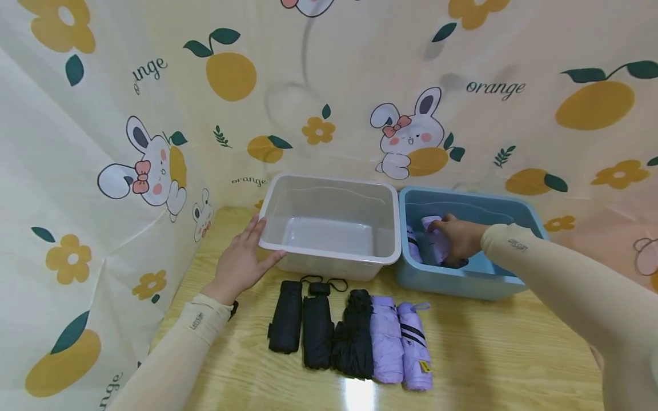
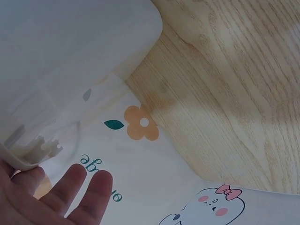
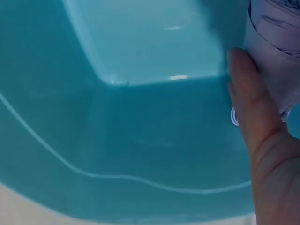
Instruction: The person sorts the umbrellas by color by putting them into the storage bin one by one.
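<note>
Over at three o'clock, the right hand [image 1: 460, 238] grips a purple umbrella [image 1: 438, 244] inside the blue bin [image 1: 452, 282]; the left hand [image 1: 240, 265], straight-fingered, touches the white bin [image 1: 329, 265]; folded umbrellas [image 1: 353, 337] lie at six.

Both arms [image 1: 555, 277] extended forward and apart, left hand [image 1: 240, 264] outstretched and splayed, right hand [image 1: 461, 237] curled in a grip

The wood-grain worktop [image 1: 493, 354] carries a pale bin [image 1: 329, 264] and a blue bin [image 1: 457, 283] side by side, their rims seemingly touching. In front of the pale bin, left to right, lie a smooth black umbrella [image 1: 285, 317], a corded black umbrella [image 1: 317, 334], a crumpled black umbrella [image 1: 356, 337], a plain lilac umbrella [image 1: 386, 342] and a strapped lilac umbrella [image 1: 415, 349], all folded.
</note>
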The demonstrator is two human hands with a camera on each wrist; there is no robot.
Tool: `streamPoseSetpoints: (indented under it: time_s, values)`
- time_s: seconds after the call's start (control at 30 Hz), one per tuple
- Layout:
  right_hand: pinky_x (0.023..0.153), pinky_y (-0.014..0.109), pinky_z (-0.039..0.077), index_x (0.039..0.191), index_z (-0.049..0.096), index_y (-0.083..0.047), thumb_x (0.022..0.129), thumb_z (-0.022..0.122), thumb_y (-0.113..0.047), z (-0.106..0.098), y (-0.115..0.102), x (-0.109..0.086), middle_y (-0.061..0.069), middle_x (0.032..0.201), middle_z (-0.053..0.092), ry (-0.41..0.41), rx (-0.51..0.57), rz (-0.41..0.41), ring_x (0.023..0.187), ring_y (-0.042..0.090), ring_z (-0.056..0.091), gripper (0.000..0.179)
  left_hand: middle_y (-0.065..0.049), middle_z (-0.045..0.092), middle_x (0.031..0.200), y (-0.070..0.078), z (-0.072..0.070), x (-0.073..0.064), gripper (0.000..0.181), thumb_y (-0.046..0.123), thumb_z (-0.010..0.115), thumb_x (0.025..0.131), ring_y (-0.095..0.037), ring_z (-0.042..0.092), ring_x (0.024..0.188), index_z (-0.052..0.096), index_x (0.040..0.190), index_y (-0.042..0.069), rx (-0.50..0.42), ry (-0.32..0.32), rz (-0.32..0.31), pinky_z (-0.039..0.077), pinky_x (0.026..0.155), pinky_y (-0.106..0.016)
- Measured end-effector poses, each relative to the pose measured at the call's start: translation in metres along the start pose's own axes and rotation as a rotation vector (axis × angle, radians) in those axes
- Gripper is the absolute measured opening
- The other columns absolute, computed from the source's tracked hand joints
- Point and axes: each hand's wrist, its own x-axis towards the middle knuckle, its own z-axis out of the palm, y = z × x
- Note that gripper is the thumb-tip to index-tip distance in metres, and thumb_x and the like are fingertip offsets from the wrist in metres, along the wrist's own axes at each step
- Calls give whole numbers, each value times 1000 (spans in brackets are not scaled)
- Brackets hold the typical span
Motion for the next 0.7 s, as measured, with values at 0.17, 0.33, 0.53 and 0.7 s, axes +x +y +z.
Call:
streamPoseSetpoints:
  time_s: [0.17, 0.33, 0.53, 0.7]
  values:
    - [78, 53, 55, 141, 47, -6, 63, 92, -17, 6, 2, 11, 26, 132, 36, -30, 10, -14, 106, 44, 49, 90, -12, 18, 164, -3, 0, 0, 97, 70, 51, 92, -51, 42, 131, 25, 158, 6, -6, 15, 7, 45, 93, -60]
    - [75, 47, 55, 141, 47, -4, 63, 91, -17, 14, 8, 20, 27, 130, 37, -50, 10, -25, 102, 41, 51, 90, -10, 18, 164, -4, 0, -1, 96, 71, 52, 91, -49, 43, 131, 26, 158, 7, 4, 9, 4, 45, 94, -59]
    - [76, 48, 55, 140, 48, -4, 66, 87, -14, 21, 13, 28, 26, 128, 39, -59, -12, -29, 100, 39, 53, 84, -10, 19, 164, -3, 0, 0, 96, 71, 52, 91, -47, 43, 132, 27, 158, 7, -1, 13, 15, 44, 96, -58]
    - [79, 51, 54, 141, 47, -5, 69, 88, -13, 23, 14, 37, 26, 130, 37, -98, 7, -10, 101, 41, 51, 83, -10, 19, 164, -4, -1, 0, 97, 71, 53, 91, -46, 42, 133, 26, 158, 7, -1, 15, 10, 44, 97, -58]
